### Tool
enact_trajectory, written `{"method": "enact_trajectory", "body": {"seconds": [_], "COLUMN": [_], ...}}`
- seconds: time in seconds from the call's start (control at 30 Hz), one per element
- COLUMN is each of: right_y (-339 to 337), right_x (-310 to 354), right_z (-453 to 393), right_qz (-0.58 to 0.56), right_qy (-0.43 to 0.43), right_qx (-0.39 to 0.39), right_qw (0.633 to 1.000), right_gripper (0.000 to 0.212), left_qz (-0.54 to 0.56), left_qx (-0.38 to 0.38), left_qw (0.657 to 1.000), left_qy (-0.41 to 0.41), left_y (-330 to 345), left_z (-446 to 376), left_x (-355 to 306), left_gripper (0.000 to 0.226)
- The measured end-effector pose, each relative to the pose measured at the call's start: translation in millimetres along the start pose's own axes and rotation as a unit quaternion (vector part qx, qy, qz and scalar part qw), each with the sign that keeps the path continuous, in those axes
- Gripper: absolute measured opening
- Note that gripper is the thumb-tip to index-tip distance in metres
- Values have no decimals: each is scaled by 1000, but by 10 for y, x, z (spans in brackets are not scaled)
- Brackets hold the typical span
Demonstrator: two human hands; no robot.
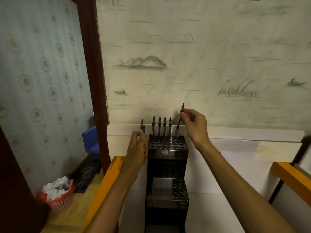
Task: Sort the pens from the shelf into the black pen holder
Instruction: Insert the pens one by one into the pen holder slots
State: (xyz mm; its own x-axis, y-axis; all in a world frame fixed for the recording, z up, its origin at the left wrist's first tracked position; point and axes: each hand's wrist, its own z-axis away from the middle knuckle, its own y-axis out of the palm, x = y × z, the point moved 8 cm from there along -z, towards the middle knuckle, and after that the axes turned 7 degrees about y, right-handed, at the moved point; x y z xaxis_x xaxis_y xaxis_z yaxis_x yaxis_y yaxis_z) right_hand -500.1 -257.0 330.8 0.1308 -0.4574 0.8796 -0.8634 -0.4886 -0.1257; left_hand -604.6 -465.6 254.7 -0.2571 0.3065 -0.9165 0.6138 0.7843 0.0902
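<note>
A tall black stepped pen holder (167,153) stands on the white shelf in front of me, its top tier full of round holes. Several dark pens (161,126) stand upright in the back row of that tier. My right hand (193,123) pinches another dark pen (179,121) near its upper end; the pen leans and its tip sits at a hole at the back right of the top tier. My left hand (137,148) is just left of the holder and grips one more pen (142,127), held upright.
A white shelf surface (235,174) with orange edge rails (102,187) surrounds the holder. A patterned wall rises right behind it. Lower left, a red basket of crumpled paper (58,194) and a blue box (90,140) sit beyond a dark wooden post.
</note>
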Motion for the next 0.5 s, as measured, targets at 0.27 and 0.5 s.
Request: {"method": "enact_trajectory", "body": {"seconds": [0.27, 0.5], "right_y": [29, 87], "right_x": [-1, -2], "right_z": [16, 2], "right_qz": [36, 65], "right_qy": [-32, -41], "right_qx": [5, 15], "right_qw": [999, 997], "right_gripper": [27, 27], "left_qz": [-15, -31], "left_qx": [8, 11], "left_qw": [1000, 999], "left_qy": [-2, 22], "left_y": [26, 27], "left_z": [12, 20], "left_x": [9, -19], "left_gripper": [12, 15]}}
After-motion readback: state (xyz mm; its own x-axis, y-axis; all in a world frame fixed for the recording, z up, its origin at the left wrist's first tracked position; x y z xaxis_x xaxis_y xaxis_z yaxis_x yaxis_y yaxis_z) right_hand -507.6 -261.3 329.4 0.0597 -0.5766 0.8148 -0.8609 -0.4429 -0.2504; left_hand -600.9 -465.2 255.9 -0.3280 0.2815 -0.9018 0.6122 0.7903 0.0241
